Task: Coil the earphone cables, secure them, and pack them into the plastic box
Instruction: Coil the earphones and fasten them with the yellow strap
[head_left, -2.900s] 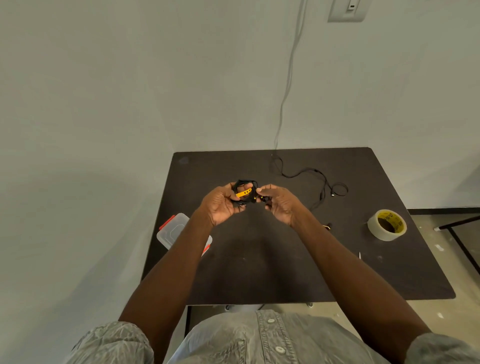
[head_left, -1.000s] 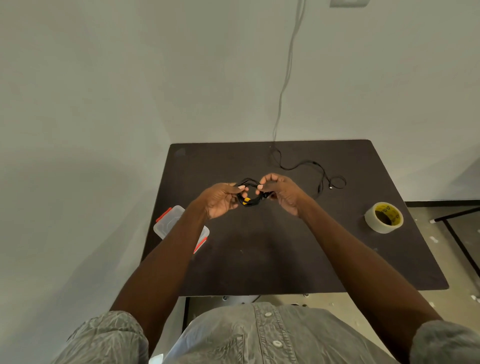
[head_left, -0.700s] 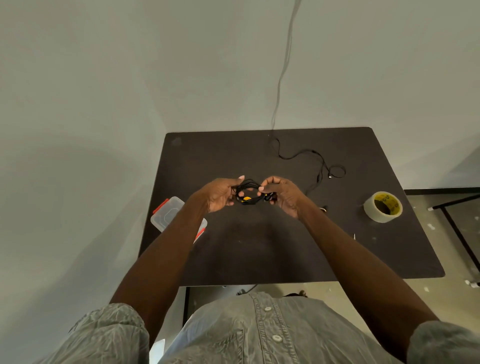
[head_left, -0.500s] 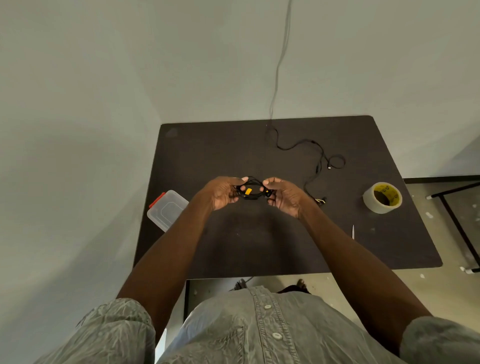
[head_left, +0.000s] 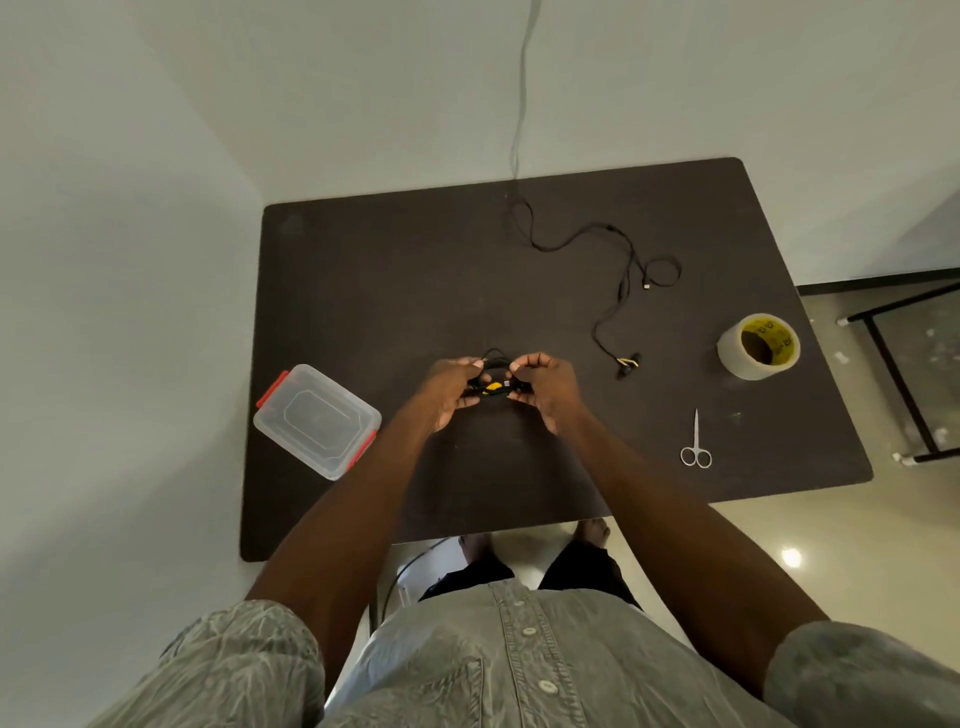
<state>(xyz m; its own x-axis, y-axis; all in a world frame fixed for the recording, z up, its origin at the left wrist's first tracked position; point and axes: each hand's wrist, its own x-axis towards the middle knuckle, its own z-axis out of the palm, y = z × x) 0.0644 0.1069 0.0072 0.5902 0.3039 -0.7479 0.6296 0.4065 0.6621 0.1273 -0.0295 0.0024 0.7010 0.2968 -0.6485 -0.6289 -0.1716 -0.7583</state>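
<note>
Gripping the coiled earphone cable (head_left: 491, 387) from both sides, the left hand (head_left: 451, 389) and the right hand (head_left: 545, 387) were curled around the bundle above the middle of the desk (head_left: 389, 291). The coil was judged light, soft and springy, liable to unwind if released; a hold across the loops was advised, not on the yellow-marked part. A second cable (head_left: 618, 270) lay loose further back. The plastic box (head_left: 317, 418) sat closed at the left edge; tape (head_left: 757, 347) and scissors (head_left: 696, 444) lay right.
</note>
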